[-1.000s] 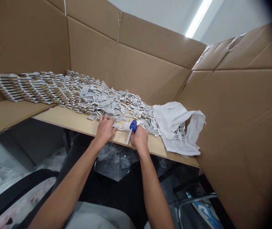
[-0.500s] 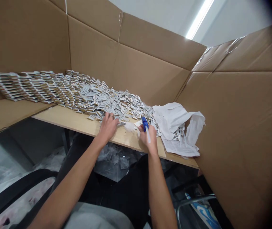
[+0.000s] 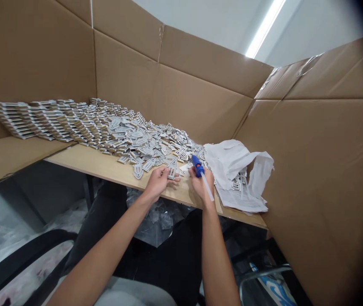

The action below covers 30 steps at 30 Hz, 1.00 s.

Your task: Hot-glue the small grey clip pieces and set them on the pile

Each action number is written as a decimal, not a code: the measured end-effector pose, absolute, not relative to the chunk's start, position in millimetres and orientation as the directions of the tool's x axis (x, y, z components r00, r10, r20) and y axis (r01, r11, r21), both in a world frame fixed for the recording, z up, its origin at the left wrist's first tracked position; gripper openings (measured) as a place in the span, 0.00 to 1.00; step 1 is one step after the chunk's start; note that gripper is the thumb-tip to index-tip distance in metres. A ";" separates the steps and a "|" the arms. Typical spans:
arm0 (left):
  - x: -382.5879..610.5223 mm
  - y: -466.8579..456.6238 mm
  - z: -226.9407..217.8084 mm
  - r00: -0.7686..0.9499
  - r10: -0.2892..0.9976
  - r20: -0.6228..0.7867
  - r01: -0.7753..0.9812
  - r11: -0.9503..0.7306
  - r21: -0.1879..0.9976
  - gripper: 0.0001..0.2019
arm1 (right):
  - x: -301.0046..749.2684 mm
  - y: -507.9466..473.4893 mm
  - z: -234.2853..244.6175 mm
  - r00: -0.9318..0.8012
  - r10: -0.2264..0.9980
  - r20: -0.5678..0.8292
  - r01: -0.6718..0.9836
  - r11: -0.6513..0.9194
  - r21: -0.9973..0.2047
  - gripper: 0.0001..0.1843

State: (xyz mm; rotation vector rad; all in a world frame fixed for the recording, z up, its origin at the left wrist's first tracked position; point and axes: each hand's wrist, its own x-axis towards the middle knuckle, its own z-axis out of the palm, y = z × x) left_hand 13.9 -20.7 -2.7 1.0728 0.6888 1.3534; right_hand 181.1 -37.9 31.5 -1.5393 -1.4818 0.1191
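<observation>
My left hand [image 3: 158, 180] is closed on a small grey-and-white shaped piece [image 3: 172, 169], lifted just above the wooden tabletop [image 3: 105, 165]. My right hand [image 3: 202, 183] grips a tool with a blue head and a white stick-like shaft [image 3: 201, 173], its blue end pointing toward the held piece. Both hands meet near the table's front edge. A loose heap of the same small pieces [image 3: 158, 142] lies right behind them, and one single piece [image 3: 138, 171] rests on the table to the left of my left hand.
Neat stacked rows of pieces [image 3: 41, 119] fill the back left. Crumpled white paper [image 3: 237, 170] lies at the right. Tall cardboard walls [image 3: 321, 170] enclose the table. A black chair arm [image 3: 18, 259] and a clear plastic bag [image 3: 156, 221] sit below the table.
My left hand left the heap and came back toward me holding one piece. My right hand turned the tool so its blue head points forward and moved up to meet the left hand.
</observation>
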 end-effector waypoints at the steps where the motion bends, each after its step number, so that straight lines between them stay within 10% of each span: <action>1: 15.7 -20.8 -4.3 0.160 0.971 0.175 -0.438 -0.090 0.895 0.12 | 178.9 -39.2 33.3 0.229 0.827 0.514 0.690 0.235 -0.685 0.14; 30: 18.3 -15.3 -10.4 0.235 0.943 0.237 -0.384 -0.134 0.914 0.06 | 161.3 -39.1 33.1 -0.143 0.780 0.609 0.868 0.395 -0.302 0.10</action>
